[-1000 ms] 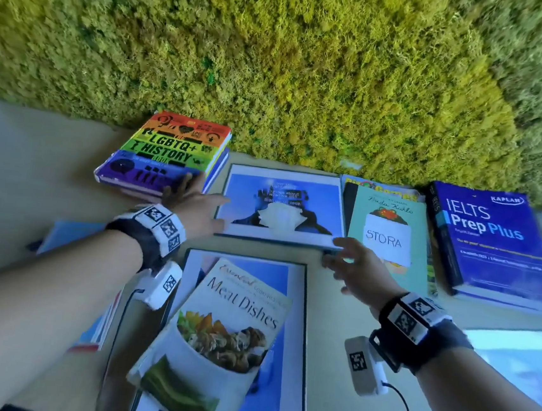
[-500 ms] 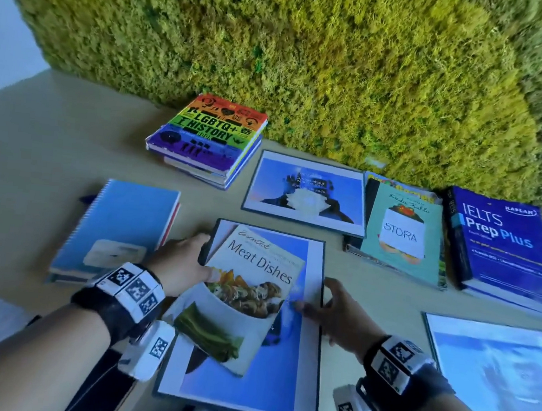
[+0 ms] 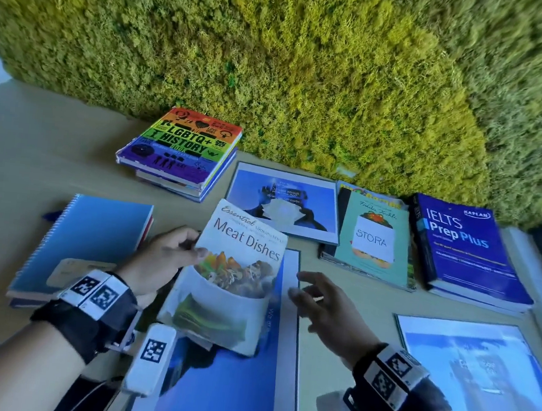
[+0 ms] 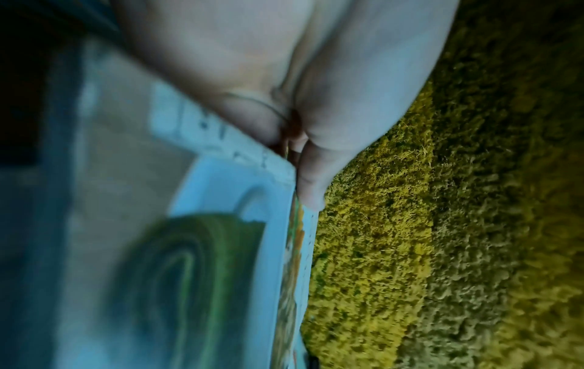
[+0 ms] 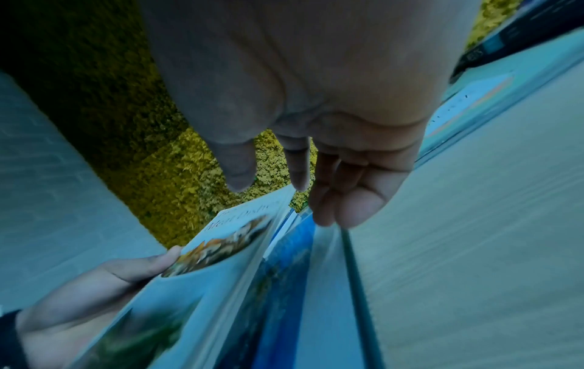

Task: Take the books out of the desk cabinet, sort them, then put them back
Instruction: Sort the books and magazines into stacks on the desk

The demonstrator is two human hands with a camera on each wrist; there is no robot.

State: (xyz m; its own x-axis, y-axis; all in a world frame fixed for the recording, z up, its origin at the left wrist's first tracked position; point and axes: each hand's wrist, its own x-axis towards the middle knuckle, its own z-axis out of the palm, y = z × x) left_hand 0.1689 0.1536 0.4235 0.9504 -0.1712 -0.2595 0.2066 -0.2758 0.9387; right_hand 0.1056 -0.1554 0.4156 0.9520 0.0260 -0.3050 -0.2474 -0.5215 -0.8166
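Note:
My left hand [image 3: 172, 255] grips the left edge of the white "Meat Dishes" cookbook [image 3: 232, 281], thumb on the cover, and holds it tilted above a large blue-covered book [image 3: 244, 395] lying flat near me. The left wrist view shows the thumb [image 4: 316, 172] pressed on the cookbook's [image 4: 221, 249] edge. My right hand [image 3: 317, 299] hovers just right of the cookbook with fingers spread and relaxed, holding nothing; in the right wrist view its fingers [image 5: 335, 189] hang over the blue book [image 5: 290, 287] beside the cookbook [image 5: 214, 252].
On the desk [image 3: 35, 162] lie a rainbow "LGBTQ+ History" stack [image 3: 182, 150], a blue picture book [image 3: 286, 203], a teal "STORA" book [image 3: 376, 235], the "IELTS Prep Plus" book [image 3: 457, 246], a blue spiral notebook [image 3: 87, 240] and a pale blue book [image 3: 478, 374]. A moss wall [image 3: 310, 60] stands behind.
Both hands drew back from the far books to the near ones. My left hand took hold of the cookbook and lifted it off the large blue book; my right hand let go of that book's edge.

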